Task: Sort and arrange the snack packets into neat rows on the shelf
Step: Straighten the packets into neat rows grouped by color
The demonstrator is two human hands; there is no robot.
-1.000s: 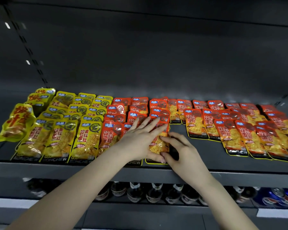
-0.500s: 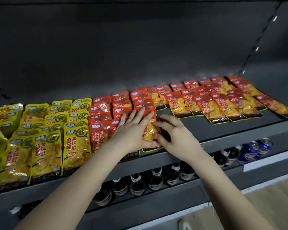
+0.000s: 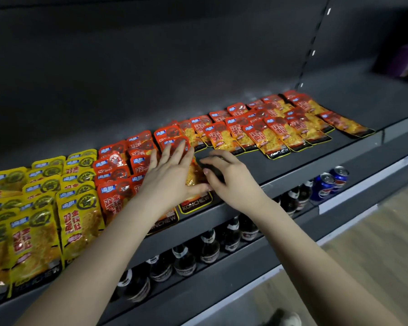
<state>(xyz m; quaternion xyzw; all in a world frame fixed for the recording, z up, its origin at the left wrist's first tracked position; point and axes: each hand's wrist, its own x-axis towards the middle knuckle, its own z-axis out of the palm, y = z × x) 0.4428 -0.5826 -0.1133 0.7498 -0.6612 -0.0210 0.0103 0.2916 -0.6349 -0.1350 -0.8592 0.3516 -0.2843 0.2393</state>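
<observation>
A person's left hand [image 3: 172, 170] lies flat, grip released, on a red snack packet [image 3: 194, 204] at the shelf's [image 3: 316, 158] front edge (red rows [image 3: 269, 135] to its right, yellow packets [image 3: 80, 208] to its left). The right hand [image 3: 233, 182] curls against the packet's side, and whether its grip holds the packet cannot be told.
</observation>
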